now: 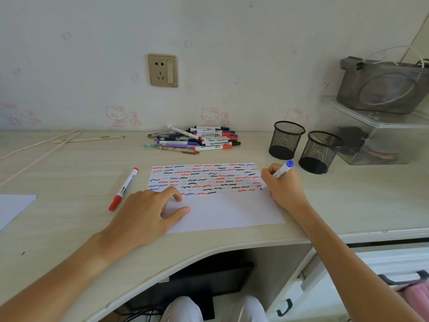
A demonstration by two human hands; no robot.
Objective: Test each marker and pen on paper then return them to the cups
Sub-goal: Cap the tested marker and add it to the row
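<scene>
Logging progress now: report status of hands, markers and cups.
Right hand grips blue-capped marker, tip on paper. Left hand rests on paper. Red marker lies left of it. Pile waits; both cups empty.

The right hand pinches a blue-capped marker, its dark tip touching the right edge of the sheet of paper just below that grip. Rows of red, blue and black squiggles fill the sheet's upper part, left of the grip. The left hand rests on the sheet's lower left corner, fingers loosely bent. Left of that hand a red marker lies on the surface. Beyond the right grip stand two black mesh cups, side by side. A pile of pens and markers lies by the wall.
</scene>
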